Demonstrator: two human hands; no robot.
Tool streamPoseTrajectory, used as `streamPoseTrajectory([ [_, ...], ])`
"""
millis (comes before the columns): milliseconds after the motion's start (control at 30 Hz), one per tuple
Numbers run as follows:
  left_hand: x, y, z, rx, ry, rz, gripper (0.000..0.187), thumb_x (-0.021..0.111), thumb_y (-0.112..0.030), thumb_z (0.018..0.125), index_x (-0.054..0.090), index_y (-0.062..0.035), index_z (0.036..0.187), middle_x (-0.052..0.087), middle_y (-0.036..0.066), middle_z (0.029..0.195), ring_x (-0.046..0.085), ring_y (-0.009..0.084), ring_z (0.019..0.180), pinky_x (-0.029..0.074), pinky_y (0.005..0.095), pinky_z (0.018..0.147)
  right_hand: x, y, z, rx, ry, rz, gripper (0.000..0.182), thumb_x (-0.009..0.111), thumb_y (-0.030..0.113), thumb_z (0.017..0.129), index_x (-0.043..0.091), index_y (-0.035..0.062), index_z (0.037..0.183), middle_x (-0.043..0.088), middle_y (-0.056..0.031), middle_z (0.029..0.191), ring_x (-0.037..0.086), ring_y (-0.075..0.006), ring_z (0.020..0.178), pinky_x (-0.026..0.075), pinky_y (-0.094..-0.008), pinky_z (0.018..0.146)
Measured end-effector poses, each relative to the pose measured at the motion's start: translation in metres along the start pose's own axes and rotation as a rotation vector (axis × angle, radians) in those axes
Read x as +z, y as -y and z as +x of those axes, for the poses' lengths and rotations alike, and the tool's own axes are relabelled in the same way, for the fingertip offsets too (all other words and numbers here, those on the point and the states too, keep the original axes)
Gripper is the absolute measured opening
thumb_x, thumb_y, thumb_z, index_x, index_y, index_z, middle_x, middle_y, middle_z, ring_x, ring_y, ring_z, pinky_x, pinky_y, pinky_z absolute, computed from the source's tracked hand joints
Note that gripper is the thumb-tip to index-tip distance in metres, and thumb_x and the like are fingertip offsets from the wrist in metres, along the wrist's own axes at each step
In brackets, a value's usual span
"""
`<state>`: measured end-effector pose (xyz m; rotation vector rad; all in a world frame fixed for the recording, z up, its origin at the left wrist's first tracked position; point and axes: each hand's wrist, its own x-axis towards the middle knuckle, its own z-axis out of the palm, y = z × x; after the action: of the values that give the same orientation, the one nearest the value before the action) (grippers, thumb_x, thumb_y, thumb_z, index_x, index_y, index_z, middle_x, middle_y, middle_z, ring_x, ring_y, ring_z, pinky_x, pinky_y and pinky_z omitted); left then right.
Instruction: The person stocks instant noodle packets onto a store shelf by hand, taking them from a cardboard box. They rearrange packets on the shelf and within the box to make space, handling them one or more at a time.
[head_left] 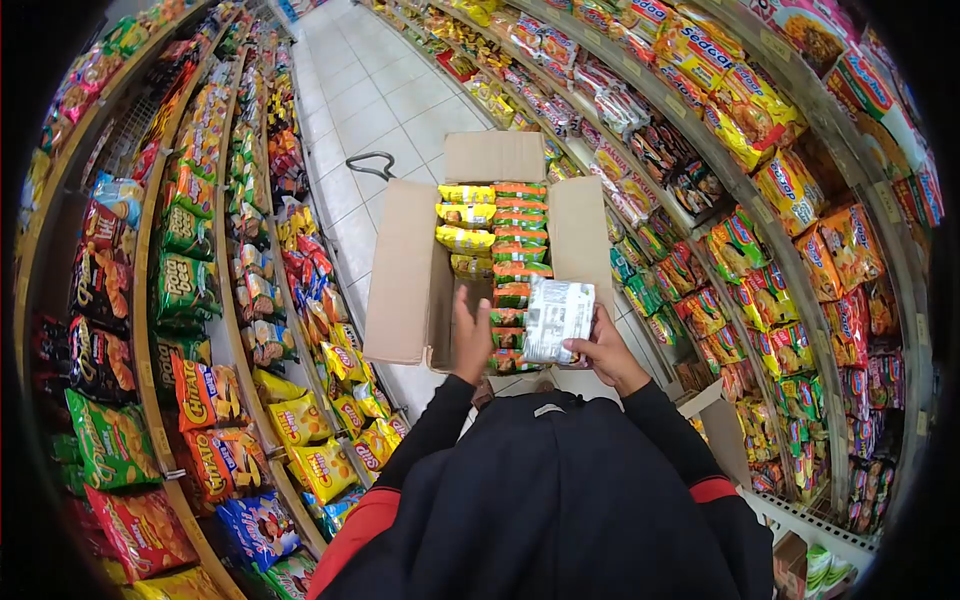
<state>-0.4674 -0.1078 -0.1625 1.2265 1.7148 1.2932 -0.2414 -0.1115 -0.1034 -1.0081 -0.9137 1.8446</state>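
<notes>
An open cardboard box [400, 280] stands in front of me in a shop aisle, filled with rows of yellow and green-orange noodle packets [495, 225]. My right hand [605, 350] holds a white-backed packet [558, 318] over the box's right side. My left hand [470, 335] reaches into the box, fingers down among the packets at the near end; what it touches is partly hidden.
Shelves of snack bags [200, 390] line the left side and shelves of noodle packets [760, 250] the right. A white tiled floor [370, 110] runs ahead, with a dark handle [372, 160] just beyond the box. Another cardboard box [725, 430] sits low right.
</notes>
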Motion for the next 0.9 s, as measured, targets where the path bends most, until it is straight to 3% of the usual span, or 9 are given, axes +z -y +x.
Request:
streamPoseTrajectory([
  [67, -0.019, -0.018, 0.022, -0.001, 0.089, -0.145, 0.052, 0.049, -0.028, 0.094, 0.036, 0.0066, 0.131, 0.041, 0.022, 0.135, 0.039, 0.0257, 0.128, 0.028, 0.0338, 0.106, 0.01, 0.024, -0.002, 0.048, -0.019, -0.142, 0.062, 0.066, 0.0, 0.073, 0.037, 0.0054, 0.127, 0.053, -0.0079, 0.113, 0.054, -0.0208, 0.107, 0.045, -0.033, 0.09],
  [133, -0.026, -0.039, 0.042, 0.027, 0.107, -0.155, 0.044, 0.048, -0.031, 0.094, 0.049, 0.0054, 0.119, 0.056, 0.018, 0.119, 0.052, 0.0234, 0.113, 0.038, 0.0344, 0.096, 0.017, 0.04, -0.001, -0.416, -0.016, -0.844, 0.055, 0.069, 0.002, 0.067, 0.047, 0.0026, 0.118, 0.055, -0.0105, 0.107, 0.057, -0.0239, 0.101, 0.046, -0.0337, 0.087],
  [200, -0.032, -0.046, 0.067, -0.522, 0.225, -0.092, 0.041, 0.048, -0.033, 0.093, 0.057, 0.005, 0.105, 0.064, 0.012, 0.103, 0.059, 0.0205, 0.095, 0.044, 0.0363, 0.081, 0.036, 0.062, 0.001, -0.561, -0.073, -0.906, 0.05, 0.068, 0.003, 0.061, 0.055, 0.0018, 0.109, 0.057, -0.0121, 0.101, 0.057, -0.0276, 0.096, 0.047, -0.0343, 0.082],
  [233, -0.027, -0.021, 0.082, -0.339, 0.204, -0.086, 0.035, 0.049, -0.028, 0.089, 0.059, 0.005, 0.095, 0.065, 0.013, 0.093, 0.059, 0.0233, 0.083, 0.043, 0.0385, 0.07, 0.042, 0.067, 0.007, -0.656, -0.079, -0.983, 0.051, 0.069, 0.003, 0.059, 0.055, 0.0031, 0.108, 0.057, -0.0111, 0.099, 0.057, -0.0279, 0.095, 0.046, -0.0346, 0.081],
  [333, -0.026, 0.003, 0.134, -0.185, 0.342, 0.295, 0.03, 0.049, -0.022, 0.085, 0.059, 0.0059, 0.092, 0.064, 0.019, 0.089, 0.06, 0.0285, 0.08, 0.044, 0.0394, 0.07, 0.054, 0.081, 0.017, -0.812, -0.105, -1.147, 0.048, 0.068, 0.002, 0.058, 0.058, 0.0071, 0.104, 0.06, -0.0068, 0.1, 0.055, -0.0266, 0.094, 0.042, -0.037, 0.081],
  [433, -0.019, 0.038, 0.173, -0.094, 0.4, 0.285, 0.026, 0.046, -0.016, 0.081, 0.059, 0.0053, 0.087, 0.061, 0.025, 0.08, 0.06, 0.0348, 0.077, 0.044, 0.0424, 0.068, 0.061, 0.082, 0.024, -1.171, -0.073, -1.459, 0.039, 0.067, 0.004, 0.062, 0.06, 0.0101, 0.1, 0.061, -0.0014, 0.11, 0.053, -0.0217, 0.095, 0.037, -0.0424, 0.084],
  [600, -0.017, 0.047, 0.188, 0.246, 0.457, 0.622, 0.03, 0.047, -0.023, 0.084, 0.059, 0.0041, 0.081, 0.06, 0.027, 0.077, 0.06, 0.0419, 0.077, 0.046, 0.0478, 0.068, 0.063, 0.053, 0.001, -1.101, -0.174, -1.433, 0.035, 0.065, 0.009, 0.063, 0.062, 0.009, 0.098, 0.06, -0.0016, 0.111, 0.053, -0.0217, 0.096, 0.039, -0.0432, 0.086],
  [667, -0.019, 0.037, 0.185, 0.102, 0.522, 0.546, 0.034, 0.049, -0.029, 0.087, 0.058, 0.0022, 0.081, 0.061, 0.024, 0.075, 0.059, 0.0422, 0.075, 0.045, 0.0492, 0.064, 0.064, 0.033, -0.015, -1.077, -0.282, -1.356, 0.039, 0.066, 0.01, 0.061, 0.062, 0.0083, 0.1, 0.06, -0.0027, 0.111, 0.053, -0.0229, 0.096, 0.039, -0.0424, 0.086],
  [900, -0.036, -0.015, 0.153, 0.359, 0.694, 0.479, 0.028, 0.058, -0.024, 0.09, 0.056, 0.0018, 0.081, 0.053, 0.006, 0.063, 0.05, 0.0142, 0.059, 0.042, 0.0304, 0.057, 0.076, -0.012, -0.116, -0.78, -0.728, -1.228, 0.046, 0.075, 0.012, 0.061, 0.059, 0.0098, 0.104, 0.059, -0.0023, 0.113, 0.051, -0.0228, 0.102, 0.039, -0.0388, 0.089],
])
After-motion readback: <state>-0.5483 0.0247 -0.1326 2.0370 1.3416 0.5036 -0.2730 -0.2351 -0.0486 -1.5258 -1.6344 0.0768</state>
